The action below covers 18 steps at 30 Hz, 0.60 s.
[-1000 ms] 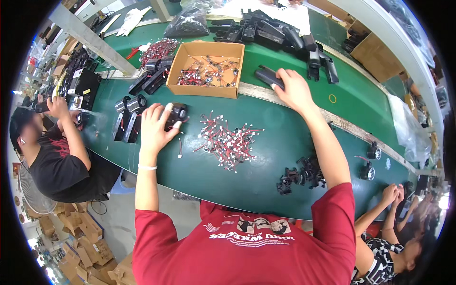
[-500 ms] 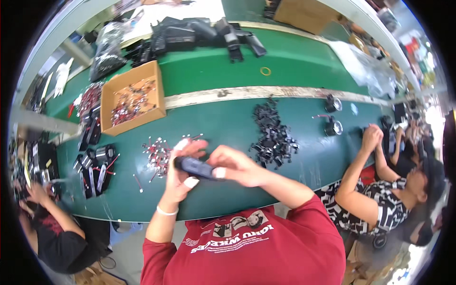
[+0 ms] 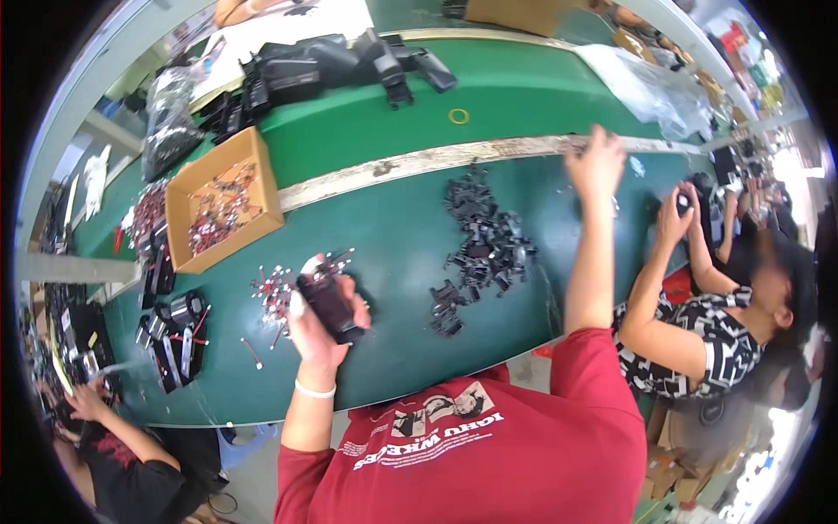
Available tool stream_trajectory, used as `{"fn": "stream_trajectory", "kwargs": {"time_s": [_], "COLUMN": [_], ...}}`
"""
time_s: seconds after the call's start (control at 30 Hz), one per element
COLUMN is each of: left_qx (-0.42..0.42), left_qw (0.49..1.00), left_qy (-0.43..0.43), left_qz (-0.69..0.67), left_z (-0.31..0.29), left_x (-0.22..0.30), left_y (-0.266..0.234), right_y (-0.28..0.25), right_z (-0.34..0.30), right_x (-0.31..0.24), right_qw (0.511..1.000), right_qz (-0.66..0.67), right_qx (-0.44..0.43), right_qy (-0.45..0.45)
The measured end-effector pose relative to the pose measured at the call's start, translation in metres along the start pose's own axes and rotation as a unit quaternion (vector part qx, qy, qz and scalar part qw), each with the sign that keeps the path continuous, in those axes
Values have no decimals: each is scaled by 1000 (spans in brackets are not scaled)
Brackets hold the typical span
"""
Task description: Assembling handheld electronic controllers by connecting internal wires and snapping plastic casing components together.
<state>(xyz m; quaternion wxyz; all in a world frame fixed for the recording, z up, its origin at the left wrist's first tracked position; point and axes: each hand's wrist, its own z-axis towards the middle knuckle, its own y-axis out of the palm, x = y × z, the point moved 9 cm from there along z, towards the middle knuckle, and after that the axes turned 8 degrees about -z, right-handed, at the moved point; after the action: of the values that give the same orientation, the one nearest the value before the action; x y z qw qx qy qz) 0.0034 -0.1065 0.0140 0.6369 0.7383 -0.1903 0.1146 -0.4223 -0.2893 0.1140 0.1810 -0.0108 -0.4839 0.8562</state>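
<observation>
My left hand (image 3: 325, 319) is wrapped around a black plastic housing (image 3: 332, 307), holding it above the front of the green table. My right hand (image 3: 597, 164) is stretched far out to the right, near the pale strip that crosses the table. Its fingers point away from me, and what lies under them is mostly hidden. A bit of a shiny round part (image 3: 615, 206) peeks out beside my right wrist. Small black plastic parts (image 3: 489, 236) lie heaped between my arms. Behind my left hand sits a small pile of red and black wires with white connectors (image 3: 272, 295).
A cardboard box (image 3: 269, 199) of wired parts stands at the left. Near it lie black housings with cylinders (image 3: 175, 336). More black housings (image 3: 305, 74), a yellow ring (image 3: 458, 116) and clear plastic sheeting (image 3: 642, 83) are on the far side. Co-workers sit left and right.
My right hand has let go of the black housing and reached away to the far right. The left hand keeps the housing, now tilted more upright. The view has shifted slightly.
</observation>
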Motion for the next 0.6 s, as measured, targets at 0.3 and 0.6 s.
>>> {"fn": "stream_trajectory", "kwargs": {"time_s": [0.3, 0.6], "left_qx": [-44, -116], "left_qw": [994, 971], "left_qy": [-32, -92], "left_qz": [95, 186], "left_z": [-4, -6], "left_x": [-8, -28], "left_y": [-9, 0], "right_y": [92, -21], "right_z": [32, -86], "right_x": [81, -147], "right_qw": [984, 213], "right_qz": [170, 889], "right_qx": [-58, -385], "right_qy": [-8, 125]}}
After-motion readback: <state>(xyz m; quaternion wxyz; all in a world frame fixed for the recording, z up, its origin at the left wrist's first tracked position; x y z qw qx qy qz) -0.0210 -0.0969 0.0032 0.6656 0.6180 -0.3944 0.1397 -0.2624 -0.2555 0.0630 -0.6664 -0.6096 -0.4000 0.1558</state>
